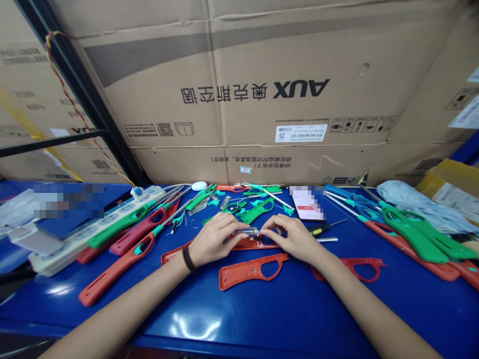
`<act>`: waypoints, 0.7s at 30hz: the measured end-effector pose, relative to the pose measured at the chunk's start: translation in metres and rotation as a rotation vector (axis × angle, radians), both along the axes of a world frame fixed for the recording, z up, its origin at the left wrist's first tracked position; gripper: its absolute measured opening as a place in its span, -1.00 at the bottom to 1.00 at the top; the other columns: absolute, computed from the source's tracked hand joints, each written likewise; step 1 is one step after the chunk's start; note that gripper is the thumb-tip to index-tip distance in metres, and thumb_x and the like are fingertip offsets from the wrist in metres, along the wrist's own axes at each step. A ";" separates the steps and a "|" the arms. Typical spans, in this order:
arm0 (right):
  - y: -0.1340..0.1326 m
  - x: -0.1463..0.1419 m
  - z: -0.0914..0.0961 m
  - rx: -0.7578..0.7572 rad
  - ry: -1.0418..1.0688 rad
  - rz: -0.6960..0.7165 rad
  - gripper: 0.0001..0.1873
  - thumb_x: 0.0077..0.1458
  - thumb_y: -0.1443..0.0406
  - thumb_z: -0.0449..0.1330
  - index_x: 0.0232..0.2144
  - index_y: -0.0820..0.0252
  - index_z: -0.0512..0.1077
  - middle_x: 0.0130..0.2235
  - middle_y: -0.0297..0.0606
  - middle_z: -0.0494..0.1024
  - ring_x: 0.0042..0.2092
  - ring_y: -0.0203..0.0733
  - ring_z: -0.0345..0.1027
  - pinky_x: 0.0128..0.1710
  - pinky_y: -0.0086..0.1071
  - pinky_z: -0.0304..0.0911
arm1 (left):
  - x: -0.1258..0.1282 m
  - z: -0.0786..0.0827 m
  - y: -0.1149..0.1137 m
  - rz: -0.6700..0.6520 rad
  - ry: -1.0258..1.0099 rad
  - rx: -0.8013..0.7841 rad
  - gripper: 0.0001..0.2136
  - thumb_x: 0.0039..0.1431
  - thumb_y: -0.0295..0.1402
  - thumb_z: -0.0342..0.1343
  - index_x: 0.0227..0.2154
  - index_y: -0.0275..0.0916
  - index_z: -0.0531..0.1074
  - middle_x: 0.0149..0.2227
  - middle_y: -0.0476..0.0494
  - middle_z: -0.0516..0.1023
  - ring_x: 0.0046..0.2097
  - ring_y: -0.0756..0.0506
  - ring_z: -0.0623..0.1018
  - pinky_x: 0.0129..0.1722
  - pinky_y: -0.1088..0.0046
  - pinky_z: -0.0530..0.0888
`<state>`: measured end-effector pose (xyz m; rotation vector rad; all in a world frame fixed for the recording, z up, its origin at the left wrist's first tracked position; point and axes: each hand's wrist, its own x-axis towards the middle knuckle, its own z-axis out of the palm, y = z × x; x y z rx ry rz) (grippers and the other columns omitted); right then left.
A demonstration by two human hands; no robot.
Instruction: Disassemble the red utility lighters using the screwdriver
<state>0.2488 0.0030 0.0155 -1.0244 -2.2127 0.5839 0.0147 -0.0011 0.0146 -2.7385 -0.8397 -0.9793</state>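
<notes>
We are counting two bare hands [254,239], two flat orange-red plastic handle shells [239,274], and one long white plastic power strip [71,248].

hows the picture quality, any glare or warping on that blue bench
Head view: white glare patches shine on the glossy blue bench; wide-angle warping bows the bench edge and stretches the forearms; the phone is partly pixelated; the left hand, right hand and small metal part look sharp.
</notes>
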 end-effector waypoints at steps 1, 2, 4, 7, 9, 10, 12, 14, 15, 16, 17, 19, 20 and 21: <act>0.000 0.000 -0.001 0.005 0.006 0.000 -0.84 0.16 0.20 0.12 -0.37 0.13 0.44 -0.41 -0.34 0.47 -0.42 -0.29 0.27 -0.41 -0.42 0.17 | 0.000 0.000 0.000 0.000 -0.005 -0.004 -0.83 0.24 -0.40 0.00 -0.14 -0.25 0.40 -0.33 -0.12 0.50 -0.30 -0.05 0.44 -0.28 0.41 0.38; 0.000 0.000 -0.001 0.011 0.012 0.001 -0.83 0.16 0.19 0.12 -0.37 0.12 0.44 -0.41 -0.34 0.47 -0.42 -0.29 0.27 -0.40 -0.42 0.17 | 0.001 0.000 -0.001 0.002 -0.012 -0.005 -0.83 0.24 -0.40 0.00 -0.14 -0.25 0.40 -0.33 -0.12 0.50 -0.29 -0.05 0.44 -0.27 0.41 0.39; 0.001 0.000 -0.002 0.026 0.021 0.001 -0.83 0.16 0.19 0.12 -0.37 0.12 0.45 -0.41 -0.34 0.48 -0.41 -0.28 0.28 -0.40 -0.41 0.18 | 0.002 0.000 -0.002 0.007 -0.021 0.002 -0.84 0.24 -0.40 0.01 -0.14 -0.25 0.40 -0.33 -0.11 0.50 -0.29 -0.05 0.44 -0.26 0.41 0.39; 0.000 0.001 -0.002 0.057 0.038 -0.001 -0.86 0.15 0.21 0.13 -0.36 0.11 0.45 -0.41 -0.34 0.48 -0.42 -0.28 0.28 -0.40 -0.41 0.17 | 0.002 0.002 -0.002 0.009 -0.015 0.026 -0.84 0.24 -0.40 0.01 -0.15 -0.26 0.39 -0.34 -0.11 0.49 -0.30 -0.05 0.43 -0.27 0.41 0.38; 0.000 0.001 -0.002 0.074 0.051 0.000 -0.87 0.15 0.22 0.13 -0.36 0.11 0.45 -0.40 -0.34 0.49 -0.41 -0.28 0.28 -0.40 -0.41 0.17 | 0.002 0.003 -0.002 0.002 0.004 0.042 -0.84 0.24 -0.42 0.02 -0.14 -0.27 0.39 -0.35 -0.11 0.49 -0.31 -0.05 0.42 -0.28 0.41 0.38; 0.000 0.001 -0.002 0.076 0.055 0.001 -0.87 0.15 0.22 0.13 -0.36 0.11 0.45 -0.40 -0.34 0.49 -0.41 -0.28 0.29 -0.39 -0.41 0.17 | 0.001 0.003 -0.002 -0.002 0.011 0.051 -0.84 0.23 -0.42 0.02 -0.14 -0.27 0.39 -0.35 -0.12 0.49 -0.32 -0.05 0.42 -0.29 0.41 0.37; 0.000 0.000 -0.002 0.067 0.055 0.001 -0.86 0.15 0.22 0.13 -0.37 0.11 0.45 -0.40 -0.33 0.49 -0.41 -0.27 0.29 -0.39 -0.41 0.18 | 0.001 0.003 -0.002 -0.006 0.018 0.057 -0.83 0.23 -0.43 0.01 -0.14 -0.28 0.39 -0.34 -0.12 0.49 -0.32 -0.05 0.42 -0.29 0.41 0.37; 0.000 -0.001 -0.001 0.055 0.054 0.000 -0.86 0.15 0.21 0.13 -0.37 0.11 0.45 -0.41 -0.33 0.49 -0.42 -0.27 0.29 -0.39 -0.40 0.18 | 0.001 0.002 -0.002 -0.003 0.007 0.047 -0.83 0.24 -0.43 0.01 -0.14 -0.27 0.38 -0.34 -0.12 0.49 -0.31 -0.05 0.42 -0.28 0.41 0.37; 0.000 -0.001 -0.001 0.052 0.055 -0.001 -0.86 0.15 0.21 0.13 -0.37 0.12 0.45 -0.41 -0.34 0.49 -0.42 -0.27 0.29 -0.40 -0.40 0.18 | 0.001 0.001 -0.002 -0.001 -0.001 0.038 -0.83 0.24 -0.42 0.01 -0.13 -0.26 0.38 -0.33 -0.12 0.49 -0.31 -0.05 0.42 -0.27 0.40 0.38; 0.000 -0.001 -0.002 0.051 0.058 -0.002 -0.86 0.14 0.22 0.14 -0.37 0.12 0.46 -0.42 -0.34 0.49 -0.42 -0.27 0.28 -0.40 -0.40 0.18 | 0.001 0.001 -0.002 0.002 -0.009 0.031 -0.84 0.24 -0.41 0.01 -0.13 -0.26 0.38 -0.33 -0.12 0.49 -0.30 -0.05 0.43 -0.27 0.40 0.38; 0.000 -0.001 -0.002 0.051 0.061 -0.002 -0.86 0.14 0.22 0.14 -0.37 0.12 0.46 -0.42 -0.34 0.49 -0.42 -0.28 0.28 -0.40 -0.40 0.18 | 0.001 0.000 -0.002 0.004 -0.015 0.026 -0.84 0.24 -0.41 0.01 -0.14 -0.25 0.38 -0.33 -0.11 0.50 -0.30 -0.05 0.43 -0.26 0.40 0.38; 0.001 -0.001 -0.003 0.055 0.067 0.000 -0.86 0.14 0.22 0.14 -0.37 0.12 0.46 -0.42 -0.34 0.49 -0.42 -0.28 0.28 -0.40 -0.41 0.17 | 0.002 -0.002 -0.002 0.005 -0.019 0.024 -0.84 0.24 -0.41 0.01 -0.14 -0.26 0.38 -0.33 -0.11 0.50 -0.30 -0.05 0.43 -0.26 0.41 0.38; 0.001 -0.001 -0.003 0.056 0.069 0.002 -0.86 0.14 0.23 0.14 -0.38 0.13 0.46 -0.42 -0.34 0.49 -0.42 -0.28 0.27 -0.40 -0.41 0.17 | 0.002 -0.002 -0.002 0.005 -0.019 0.025 -0.84 0.24 -0.41 0.01 -0.14 -0.26 0.38 -0.33 -0.12 0.50 -0.30 -0.05 0.43 -0.26 0.41 0.38; 0.001 0.000 -0.004 0.057 0.070 0.004 -0.87 0.14 0.23 0.15 -0.38 0.13 0.46 -0.42 -0.34 0.49 -0.43 -0.29 0.27 -0.41 -0.41 0.17 | 0.003 -0.003 -0.002 0.005 -0.020 0.028 -0.84 0.24 -0.41 0.02 -0.14 -0.27 0.38 -0.33 -0.12 0.50 -0.30 -0.05 0.43 -0.25 0.40 0.38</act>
